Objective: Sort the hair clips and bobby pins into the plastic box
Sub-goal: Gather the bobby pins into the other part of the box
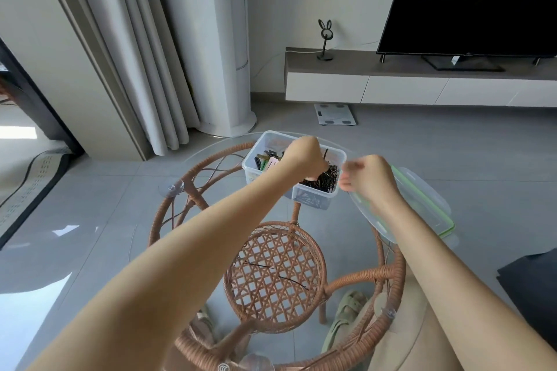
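A clear plastic box (269,136) with two compartments stands at the far side of the round glass tabletop. Its left compartment holds coloured hair clips (265,161); its right one holds a heap of dark bobby pins (326,181). My left hand (303,153) reaches down into the box over the bobby pin heap, and its fingertips are hidden behind the hand. My right hand (369,178) hovers just right of the box with curled, blurred fingers and nothing visible in them. Two loose bobby pins (259,265) lie nearer me, seen over the wicker shelf.
The box's clear lid (422,205) with a green seal lies on the glass to the right, partly under my right wrist. The glass top rests on a rattan frame (361,277) with suction cups (171,189). Slippers sit on the floor below.
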Motion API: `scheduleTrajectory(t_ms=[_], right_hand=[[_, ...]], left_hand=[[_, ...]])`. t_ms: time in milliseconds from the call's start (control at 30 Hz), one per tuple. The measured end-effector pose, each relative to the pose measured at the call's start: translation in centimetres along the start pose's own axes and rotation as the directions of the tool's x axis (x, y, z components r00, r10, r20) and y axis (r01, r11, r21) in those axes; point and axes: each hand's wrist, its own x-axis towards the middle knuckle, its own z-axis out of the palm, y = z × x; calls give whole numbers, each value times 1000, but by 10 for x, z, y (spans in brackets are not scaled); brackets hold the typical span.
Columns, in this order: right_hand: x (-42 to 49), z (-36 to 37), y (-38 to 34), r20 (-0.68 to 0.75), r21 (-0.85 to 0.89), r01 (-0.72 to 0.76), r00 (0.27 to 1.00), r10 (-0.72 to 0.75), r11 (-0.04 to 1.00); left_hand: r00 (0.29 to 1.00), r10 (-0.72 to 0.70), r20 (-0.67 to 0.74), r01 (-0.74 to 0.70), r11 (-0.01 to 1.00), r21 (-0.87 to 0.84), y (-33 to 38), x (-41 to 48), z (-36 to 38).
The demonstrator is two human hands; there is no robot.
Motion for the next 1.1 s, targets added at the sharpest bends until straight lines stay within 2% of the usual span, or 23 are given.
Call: scheduleTrajectory(t_ms=[67, 167, 267, 333, 433, 500, 633, 767, 867, 1000, 1100], right_hand=[[-11, -9, 7, 57, 58, 5, 998, -9, 998], [-23, -15, 15, 77, 43, 21, 997, -24, 999], [-42, -19, 16, 76, -66, 47, 996, -42, 997], [-66, -17, 19, 204, -170, 120, 975, -84, 978], [-113, 5, 32, 495, -335, 288, 864, -92, 897], [-133, 28, 46, 536, -388, 375, 835, -125, 842], [-139, 60, 62, 441, -441, 472, 855, -273, 764], [-137, 66, 64, 449, -495, 526, 836, -314, 691], [-124, 47, 47, 320, -455, 469, 879, -352, 757], [-73, 16, 7, 3, -431, 297, 945, -328, 852], [-32, 17, -11, -95, -367, 204, 962, -255, 908]], left_hand=[[1000, -9, 18, 8, 999, 37, 7, 19, 6], [997, -25, 74, 22, 999, 35, 4, 31, 14], [999, 43, 0, -43, 995, 93, -7, 15, 10], [992, 111, 58, -118, 984, 131, -25, -13, 8], [959, 158, 234, -187, 977, 105, -68, -67, 16], [944, 151, 294, -210, 961, 182, -94, -97, 28], [956, 170, 239, -218, 957, 193, -129, -118, 63], [962, 211, 173, -247, 941, 230, -136, -123, 83], [973, 202, 115, -225, 944, 242, -130, -118, 81], [991, 126, -40, -127, 992, -10, -91, -96, 53], [983, 139, -122, -153, 982, -109, -48, -61, 34]])
